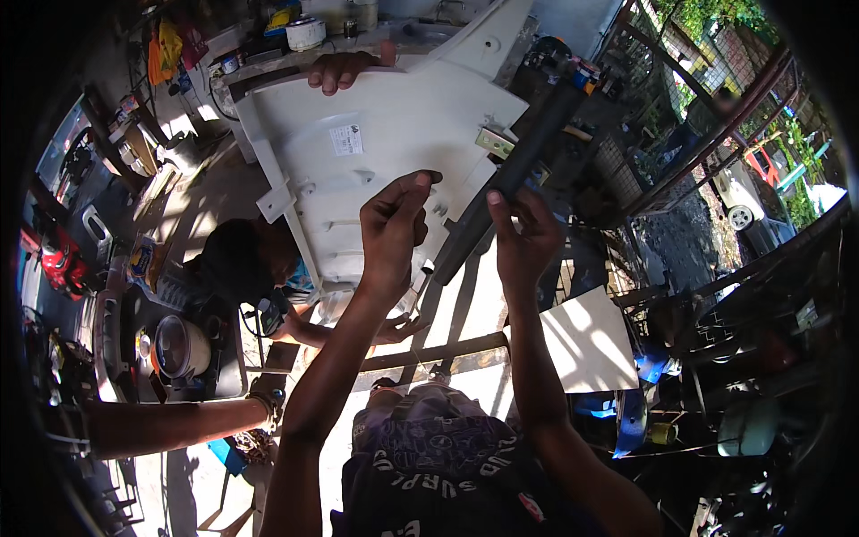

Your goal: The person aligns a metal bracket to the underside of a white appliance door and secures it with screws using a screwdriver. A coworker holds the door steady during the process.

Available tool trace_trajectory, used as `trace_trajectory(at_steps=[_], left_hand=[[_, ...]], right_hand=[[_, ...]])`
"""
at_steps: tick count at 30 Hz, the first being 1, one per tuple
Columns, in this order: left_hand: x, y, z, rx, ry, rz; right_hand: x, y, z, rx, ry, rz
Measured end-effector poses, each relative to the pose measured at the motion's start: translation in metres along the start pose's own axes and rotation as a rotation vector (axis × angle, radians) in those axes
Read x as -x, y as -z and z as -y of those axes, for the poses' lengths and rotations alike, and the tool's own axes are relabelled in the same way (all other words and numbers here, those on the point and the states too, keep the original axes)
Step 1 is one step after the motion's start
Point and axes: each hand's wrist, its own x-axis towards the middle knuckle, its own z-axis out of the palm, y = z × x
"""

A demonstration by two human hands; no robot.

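Note:
A large white moulded panel [403,116] with ribs, bosses and a paper label stands tilted before me. My right hand [526,237] is closed on a long dark bar or tube [510,179], thumb laid over it, along the panel's right side. Left of the bar, my left hand [392,228] is raised in front of the panel with curled fingers, thumb and forefinger pinched; what they hold, if anything, is hidden. A small metal bracket [494,141] sits at the panel's right edge. Another person's hand [344,72] grips the panel's top edge.
A co-worker with a dark head of hair [240,264] bends at the left, one hand [401,329] under the panel. Another forearm [179,426] reaches in from the left. A pale board [589,345] lies at right; a white pot [306,34] stands at the back.

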Motion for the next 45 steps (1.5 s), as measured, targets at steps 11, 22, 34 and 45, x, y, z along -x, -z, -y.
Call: trace_trajectory(at_steps=[11, 22, 34, 45], left_hand=[[0.032, 0.08, 0.02, -0.008, 0.128, -0.181], [0.049, 0.053, 0.056, -0.048, 0.21, -0.18], [0.028, -0.015, 0.031, -0.124, -0.018, 0.002], [0.092, 0.114, 0.083, -0.069, 0.054, -0.46]], right_hand=[[-0.004, 0.058, 0.011, 0.381, 0.054, 0.217], [0.008, 0.068, -0.031, -0.494, -0.482, 0.528], [0.0, 0.062, -0.033, -1.204, -0.765, 0.775], [-0.003, 0.113, -0.078, -0.62, -0.696, 0.724]])
